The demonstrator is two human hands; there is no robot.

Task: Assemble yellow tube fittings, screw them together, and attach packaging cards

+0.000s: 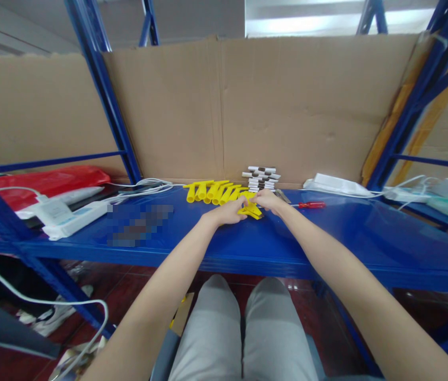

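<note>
My left hand [230, 211] is closed around a yellow plastic piece [251, 212] over the blue shelf. Its near end looks flat and split, with a dark spot at the edge. From the other side my right hand [268, 201] grips the same piece, fingers curled against its upper part; the fingertips are partly hidden. Just left of the hands lies a row of several yellow plastic pieces [212, 193] with round hollow ends. Behind my right hand stands a stack of small white and dark cylinders [262, 177]. A red-handled screwdriver [311, 205] lies to the right.
Cardboard panels [287, 106] back the blue metal shelf [339, 222]. White power strips with cables lie at left [77, 219] and right [337, 184]. A red bag [53, 182] sits far left. Small metal parts [283, 196] lie beside the stack. Blue posts frame both sides.
</note>
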